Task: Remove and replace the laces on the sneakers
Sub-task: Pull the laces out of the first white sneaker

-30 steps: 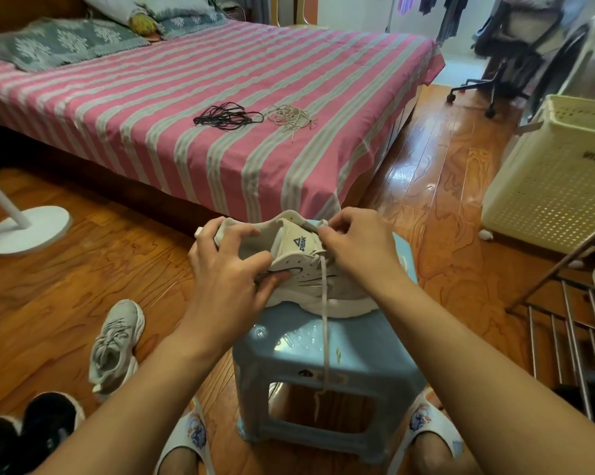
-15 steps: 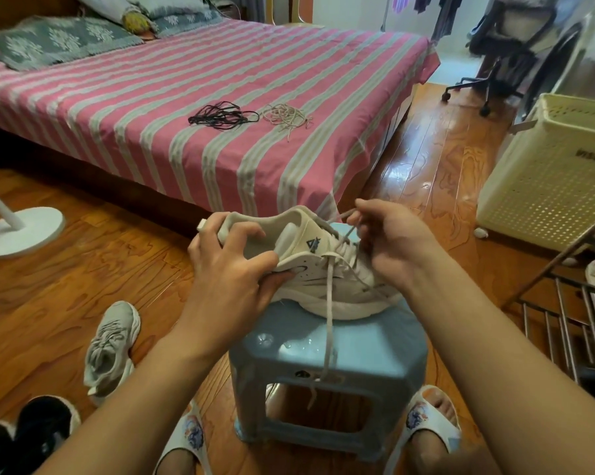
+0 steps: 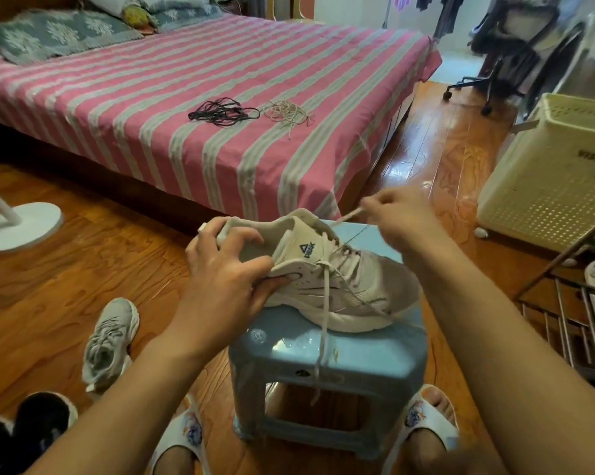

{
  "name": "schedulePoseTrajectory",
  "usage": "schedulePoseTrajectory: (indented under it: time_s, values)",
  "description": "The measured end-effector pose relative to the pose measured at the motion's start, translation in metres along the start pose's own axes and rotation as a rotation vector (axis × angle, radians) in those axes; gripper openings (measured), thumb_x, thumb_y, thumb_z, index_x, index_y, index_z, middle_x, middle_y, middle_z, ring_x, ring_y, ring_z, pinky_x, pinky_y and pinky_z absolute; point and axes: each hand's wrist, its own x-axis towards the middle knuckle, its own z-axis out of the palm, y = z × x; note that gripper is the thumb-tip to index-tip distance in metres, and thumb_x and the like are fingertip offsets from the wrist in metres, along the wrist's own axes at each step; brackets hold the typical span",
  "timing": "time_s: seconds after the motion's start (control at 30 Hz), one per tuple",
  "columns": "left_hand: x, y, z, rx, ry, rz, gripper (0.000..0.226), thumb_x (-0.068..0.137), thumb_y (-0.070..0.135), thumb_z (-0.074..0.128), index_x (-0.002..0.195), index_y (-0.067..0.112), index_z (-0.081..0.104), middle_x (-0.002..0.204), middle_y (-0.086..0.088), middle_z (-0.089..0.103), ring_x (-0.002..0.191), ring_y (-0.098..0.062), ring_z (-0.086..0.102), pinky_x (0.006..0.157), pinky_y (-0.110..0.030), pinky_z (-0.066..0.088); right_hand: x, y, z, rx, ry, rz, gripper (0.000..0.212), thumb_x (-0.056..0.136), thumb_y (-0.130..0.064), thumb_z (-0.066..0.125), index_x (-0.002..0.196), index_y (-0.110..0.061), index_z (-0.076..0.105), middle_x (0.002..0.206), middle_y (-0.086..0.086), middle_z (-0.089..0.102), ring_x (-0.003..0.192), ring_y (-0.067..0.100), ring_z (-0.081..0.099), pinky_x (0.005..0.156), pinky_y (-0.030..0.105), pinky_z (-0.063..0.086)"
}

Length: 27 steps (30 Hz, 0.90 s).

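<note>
Beige mesh sneaker (image 3: 340,286) sits on light blue plastic stool (image 3: 357,358). Left hand (image 3: 227,279) grips its heel collar; right hand (image 3: 402,217) pinches the beige flat lace (image 3: 345,217), pulled taut from the upper eyelets.

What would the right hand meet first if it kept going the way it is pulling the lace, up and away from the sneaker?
Probably the bed's hanging pink striped sheet; the right hand, pinching the lace, already overlaps its corner, though depth is unclear.
</note>
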Motion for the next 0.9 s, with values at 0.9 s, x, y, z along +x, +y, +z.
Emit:
schedulePoseTrajectory:
  time_s: [0.9]
  values:
    - [0.002,-0.010,0.003,-0.091,-0.021,0.064,0.038,0.091,0.060,0.053,0.087,0.030,0.077,0.128,0.004,0.057,0.133,-0.040,0.035,0.098,-0.055,0.031,-0.020,0.003,0.010,-0.360,-0.350,-0.583,0.021,0.096,-0.012,0.065,0.110,-0.018,0.078,0.099,-0.008,0.073,0.091,0.002,0.062,0.082,0.013,0.045]
